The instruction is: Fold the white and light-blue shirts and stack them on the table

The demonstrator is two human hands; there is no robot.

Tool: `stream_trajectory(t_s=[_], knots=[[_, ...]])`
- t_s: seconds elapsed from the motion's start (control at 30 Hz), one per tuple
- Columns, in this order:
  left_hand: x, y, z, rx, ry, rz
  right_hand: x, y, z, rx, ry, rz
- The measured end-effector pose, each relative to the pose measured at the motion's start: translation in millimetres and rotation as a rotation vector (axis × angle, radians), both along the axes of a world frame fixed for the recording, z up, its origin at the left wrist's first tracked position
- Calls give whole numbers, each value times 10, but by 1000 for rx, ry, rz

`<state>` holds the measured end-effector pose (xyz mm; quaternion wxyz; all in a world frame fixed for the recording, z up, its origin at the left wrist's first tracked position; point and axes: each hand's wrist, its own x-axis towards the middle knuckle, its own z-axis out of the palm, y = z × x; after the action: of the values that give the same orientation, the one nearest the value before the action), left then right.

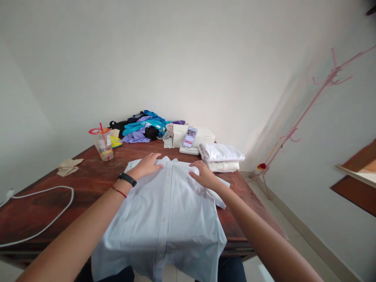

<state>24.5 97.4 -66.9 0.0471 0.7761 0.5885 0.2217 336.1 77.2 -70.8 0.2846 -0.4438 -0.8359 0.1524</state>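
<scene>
Behind the worktop [85, 199] there is a plain pale wall [176, 70]. At the left, a white cable [72, 194] and a plastic cup [103, 145] are apart from the cloth. Your left hand [147, 164] is at the left shoulder of the shirt [164, 207]; its thumb and fingers are apart, pinching nothing. For good handling, it seems best that you press lightly and equally with both palms, from the button line outward, so this line remains straight. The shirt lies front up on the worktop, collar far from you, and its lower part hangs over the near edge. It is pale bluish white, with soft creases. At the other shoulder, your right hand [204, 175] has curved fingers, also apart. The sleeve there is bunched, so perhaps straighten it gently, without touching the folded white stack [221, 152] just beyond.
</scene>
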Motion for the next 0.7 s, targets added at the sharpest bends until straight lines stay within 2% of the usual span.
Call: stream_trajectory(t_s=[0.13, 0.23, 0.33, 0.43, 0.57, 0.7], knots=[[58, 258, -161, -105, -71, -35, -146, 354, -128, -90, -123, -135], [40, 287, -295, -102, -120, -66, -142, 483, -283, -117, -145, -210], [7, 244, -370, -35, -152, -79, -79, 522, -419, -98, -113, -200], [3, 186, -333, 31, -129, -114, -13, 538, -510, -59, -105, -165], [65, 84, -188, 67, -107, -109, 41, 565, -587, -36, -62, -176], [168, -65, -97, 140, -78, -86, 64, 528, -571, -48, -27, -184]])
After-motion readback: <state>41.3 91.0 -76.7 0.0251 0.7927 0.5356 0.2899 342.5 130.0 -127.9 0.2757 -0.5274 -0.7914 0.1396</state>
